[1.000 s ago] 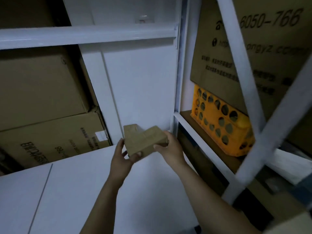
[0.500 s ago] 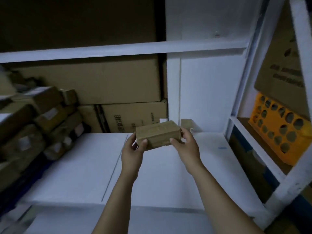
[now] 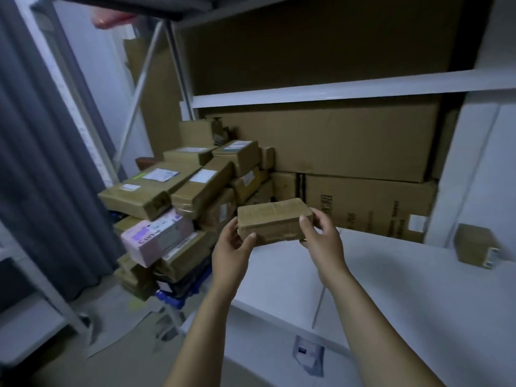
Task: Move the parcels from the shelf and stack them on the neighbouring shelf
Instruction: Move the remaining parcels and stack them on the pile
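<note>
Fingers (image 3: 321, 217) of both hands were curled round the short ends of a small brown parcel (image 3: 272, 223), which was held level in the air between them. The left hand (image 3: 233, 252) gripped the parcel's left end, its thumb pressed on the near face and the other fingers wrapped behind. The right hand (image 3: 324, 241) gripped the right end the same way, thumb in front. The parcel hung just above the left front edge of a white shelf (image 3: 391, 275), clear of its surface.

The parcel was a squat cardboard block, wrapped in glossy tape that wrinkled at the edges. The shelf board was smooth, flat and pale. To the left rose a leaning pile of parcels (image 3: 181, 196), mostly long brown boxes bearing white labels, with a pink box (image 3: 156, 236) wedged low among them. Behind the shelf stood two large plain cartons (image 3: 349, 143), one on top of the other, the lower one printed with dark lettering. Another small brown box (image 3: 474, 247) sat on the shelf well to the right, apart from the hands. A grey pleated curtain (image 3: 42, 163) hung at the far left.
</note>
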